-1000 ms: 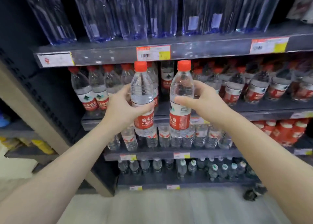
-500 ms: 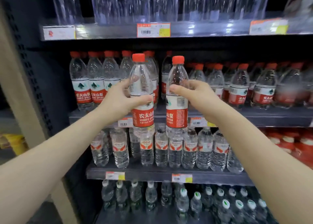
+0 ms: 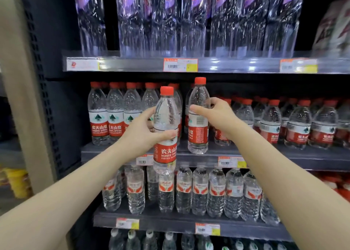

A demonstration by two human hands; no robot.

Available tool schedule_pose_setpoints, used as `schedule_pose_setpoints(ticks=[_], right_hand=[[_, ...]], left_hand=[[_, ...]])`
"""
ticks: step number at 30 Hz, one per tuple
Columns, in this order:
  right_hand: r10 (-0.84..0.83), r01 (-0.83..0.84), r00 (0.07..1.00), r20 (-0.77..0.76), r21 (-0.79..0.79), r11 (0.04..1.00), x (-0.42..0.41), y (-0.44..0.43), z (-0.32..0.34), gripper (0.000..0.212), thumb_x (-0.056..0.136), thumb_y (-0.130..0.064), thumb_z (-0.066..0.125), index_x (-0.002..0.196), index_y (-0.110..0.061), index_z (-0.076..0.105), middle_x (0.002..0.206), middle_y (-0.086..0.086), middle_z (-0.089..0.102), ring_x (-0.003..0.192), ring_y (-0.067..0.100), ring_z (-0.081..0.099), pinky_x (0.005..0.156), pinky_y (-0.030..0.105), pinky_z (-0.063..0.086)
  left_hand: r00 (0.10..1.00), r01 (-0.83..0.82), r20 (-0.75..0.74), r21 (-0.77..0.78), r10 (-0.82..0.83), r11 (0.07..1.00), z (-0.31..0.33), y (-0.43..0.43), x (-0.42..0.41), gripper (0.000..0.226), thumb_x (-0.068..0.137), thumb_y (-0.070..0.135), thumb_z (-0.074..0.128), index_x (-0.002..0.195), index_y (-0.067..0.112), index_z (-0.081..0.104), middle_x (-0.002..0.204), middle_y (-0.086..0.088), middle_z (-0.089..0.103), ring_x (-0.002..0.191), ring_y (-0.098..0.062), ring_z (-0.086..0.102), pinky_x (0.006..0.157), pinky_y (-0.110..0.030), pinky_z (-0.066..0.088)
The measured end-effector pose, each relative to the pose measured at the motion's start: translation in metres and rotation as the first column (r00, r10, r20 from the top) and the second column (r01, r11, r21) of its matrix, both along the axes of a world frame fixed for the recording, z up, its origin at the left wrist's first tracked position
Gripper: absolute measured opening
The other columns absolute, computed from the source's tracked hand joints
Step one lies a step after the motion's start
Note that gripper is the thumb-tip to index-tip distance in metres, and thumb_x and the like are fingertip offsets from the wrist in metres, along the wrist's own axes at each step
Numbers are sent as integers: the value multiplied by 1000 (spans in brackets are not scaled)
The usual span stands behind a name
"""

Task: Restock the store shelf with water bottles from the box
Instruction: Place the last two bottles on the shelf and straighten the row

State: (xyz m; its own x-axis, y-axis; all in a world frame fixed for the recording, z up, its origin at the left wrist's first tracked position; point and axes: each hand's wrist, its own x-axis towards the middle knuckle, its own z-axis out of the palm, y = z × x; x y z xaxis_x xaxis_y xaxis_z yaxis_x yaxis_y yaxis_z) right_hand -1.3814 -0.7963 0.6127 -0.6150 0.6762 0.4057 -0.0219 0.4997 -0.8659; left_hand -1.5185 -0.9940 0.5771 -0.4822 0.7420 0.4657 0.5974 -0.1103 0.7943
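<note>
— At the front edge of the middle shelf (image 3: 265,155), what's up?
— Right hand (image 3: 217,115) curls its fingers round one water bottle (image 3: 198,134), upright, just over that edge. Left hand (image 3: 142,136) wraps a second bottle (image 3: 165,155), out in front of the edge.

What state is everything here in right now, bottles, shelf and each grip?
Left-hand grip: wrapped round left bottle.
Right-hand grip: holding right bottle.
Left bottle: capped, upright, held off the shelf.
Right bottle: capped, upright, base at the shelf front.
Shelved bottles: capped, standing in rows.
Middle shelf: stocked left and right of the held bottles.
</note>
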Motion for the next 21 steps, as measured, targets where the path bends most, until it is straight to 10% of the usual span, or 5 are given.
schedule_pose_setpoints(ticks=[4,14,21], right_hand=[[-18,17,999,-29,-21,1000,-21,18,-4,52,84,-38,83,126,-15,61,111,-4,71,96,10,68,70,24,53],[-76,79,996,53,-64,995,-51,53,-26,62,85,-31,83,137,-15,53,120,2,68,103,18,65,68,26,50],[-152,143,977,147,69,987,-62,62,-46,73,86,-26,83,147,-11,46,130,3,65,115,22,64,92,33,54]], left_hand=[[1000,17,20,9,-17,1000,-3,2,-7,72,81,23,90,139,44,52,104,17,80,93,-2,76,73,-15,57],[999,32,-15,55,-31,998,-17,9,-7,72,80,18,90,140,40,56,110,19,78,95,-5,76,82,-27,62],[999,28,-32,60,-26,998,-16,10,-15,75,79,20,90,144,38,55,111,17,78,99,-4,75,87,-29,62]])
